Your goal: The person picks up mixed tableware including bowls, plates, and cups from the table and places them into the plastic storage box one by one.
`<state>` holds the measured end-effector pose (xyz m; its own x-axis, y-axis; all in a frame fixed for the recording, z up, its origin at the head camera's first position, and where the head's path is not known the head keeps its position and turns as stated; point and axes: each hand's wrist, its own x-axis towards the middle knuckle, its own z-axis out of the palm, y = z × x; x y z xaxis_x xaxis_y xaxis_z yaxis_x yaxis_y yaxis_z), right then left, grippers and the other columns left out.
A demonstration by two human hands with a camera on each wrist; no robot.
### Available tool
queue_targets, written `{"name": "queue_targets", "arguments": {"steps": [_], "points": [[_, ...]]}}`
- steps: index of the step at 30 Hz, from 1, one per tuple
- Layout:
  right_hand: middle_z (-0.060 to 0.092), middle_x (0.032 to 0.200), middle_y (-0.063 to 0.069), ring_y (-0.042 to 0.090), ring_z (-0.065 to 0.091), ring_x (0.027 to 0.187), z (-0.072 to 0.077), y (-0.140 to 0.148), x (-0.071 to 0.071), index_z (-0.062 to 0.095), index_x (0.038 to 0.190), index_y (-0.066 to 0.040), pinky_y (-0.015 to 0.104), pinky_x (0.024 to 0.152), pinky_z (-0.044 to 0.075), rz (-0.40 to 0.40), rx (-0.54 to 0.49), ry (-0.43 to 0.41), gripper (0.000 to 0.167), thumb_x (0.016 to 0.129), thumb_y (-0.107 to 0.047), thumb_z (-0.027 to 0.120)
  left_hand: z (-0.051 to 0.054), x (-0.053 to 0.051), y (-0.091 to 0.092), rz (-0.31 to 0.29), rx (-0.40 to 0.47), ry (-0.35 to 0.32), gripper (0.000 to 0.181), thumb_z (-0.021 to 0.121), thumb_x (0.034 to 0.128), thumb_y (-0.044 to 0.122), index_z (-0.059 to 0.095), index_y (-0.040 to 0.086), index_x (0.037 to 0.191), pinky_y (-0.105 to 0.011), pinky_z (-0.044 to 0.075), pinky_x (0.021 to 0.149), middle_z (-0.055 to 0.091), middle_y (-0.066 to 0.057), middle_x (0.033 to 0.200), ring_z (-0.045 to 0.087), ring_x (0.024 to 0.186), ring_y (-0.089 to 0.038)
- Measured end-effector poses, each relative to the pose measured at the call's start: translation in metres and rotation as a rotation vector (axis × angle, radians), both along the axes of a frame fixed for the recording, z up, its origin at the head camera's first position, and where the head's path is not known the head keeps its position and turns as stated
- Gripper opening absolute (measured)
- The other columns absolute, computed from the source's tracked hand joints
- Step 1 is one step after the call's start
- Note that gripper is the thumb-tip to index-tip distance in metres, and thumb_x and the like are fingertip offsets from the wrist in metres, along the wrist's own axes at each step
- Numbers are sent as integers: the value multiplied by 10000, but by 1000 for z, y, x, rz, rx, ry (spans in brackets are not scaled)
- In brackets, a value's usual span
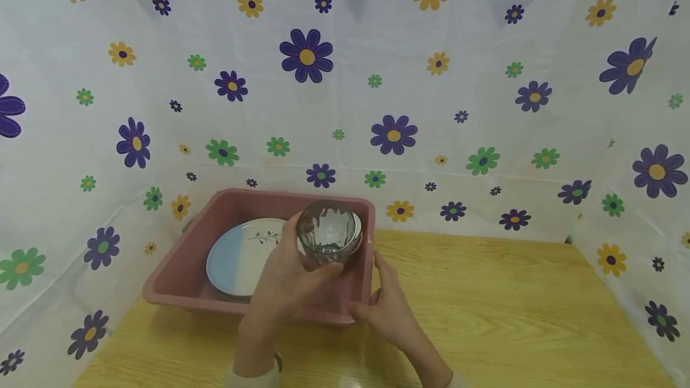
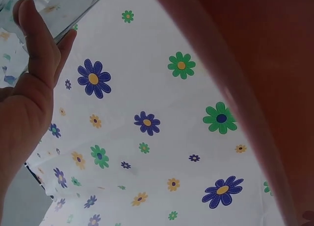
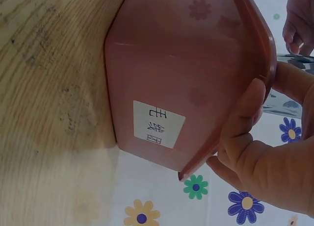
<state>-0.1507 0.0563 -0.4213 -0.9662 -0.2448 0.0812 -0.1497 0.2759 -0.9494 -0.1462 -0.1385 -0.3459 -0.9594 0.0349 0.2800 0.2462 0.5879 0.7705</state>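
Observation:
My left hand (image 1: 286, 277) holds a clear grey drinking glass (image 1: 329, 235) over the right end of a pink plastic basin (image 1: 188, 302), its open mouth facing the head camera. Fingers lie along the glass's left side and the thumb along its near side. At the basin's right near corner, my right hand (image 1: 390, 307) grips the rim, with thumb and fingers around the edge in the right wrist view. Inside the basin lies a blue and white plate (image 1: 226, 262) with a leaf sprig. Behind the glass shows a pale curved rim (image 1: 358, 229); the rest of that dish is hidden.
The basin stands on a wood-grain table (image 1: 485, 298), which extends to the right. A white flower-print sheet (image 1: 345, 106) hangs around the back and both sides. On the basin's outer end wall is a white paper label (image 3: 158, 124) with handwriting.

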Motion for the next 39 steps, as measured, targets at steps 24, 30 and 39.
{"name": "queue_targets", "arguments": {"steps": [24, 30, 39], "points": [[352, 1491, 255, 201, 657, 675, -6, -6, -5, 158, 1578, -76, 343, 492, 540, 81, -316, -169, 930, 773, 69, 601, -27, -13, -11, -106, -118, -175, 1034, 889, 721, 241, 234, 58, 1501, -515, 426, 1060, 582, -142, 1325, 566, 1220, -262], [349, 1498, 278, 206, 666, 679, -9, -4, -6, 148, 1580, -69, 356, 496, 552, 69, -313, -185, 933, 771, 65, 593, -33, -15, -9, -88, -180, -177, 1035, 895, 709, 275, 255, 40, 1488, -508, 461, 1022, 622, -154, 1270, 604, 1173, -276], [336, 1508, 279, 196, 663, 647, -8, -5, -7, 133, 1581, -64, 398, 512, 566, 70, -314, -192, 936, 785, 45, 613, -37, -18, -9, -71, -239, -230, 1084, 891, 712, 324, 225, 61, 1524, -539, 466, 1005, 616, -156, 1301, 615, 1160, -309]]}}
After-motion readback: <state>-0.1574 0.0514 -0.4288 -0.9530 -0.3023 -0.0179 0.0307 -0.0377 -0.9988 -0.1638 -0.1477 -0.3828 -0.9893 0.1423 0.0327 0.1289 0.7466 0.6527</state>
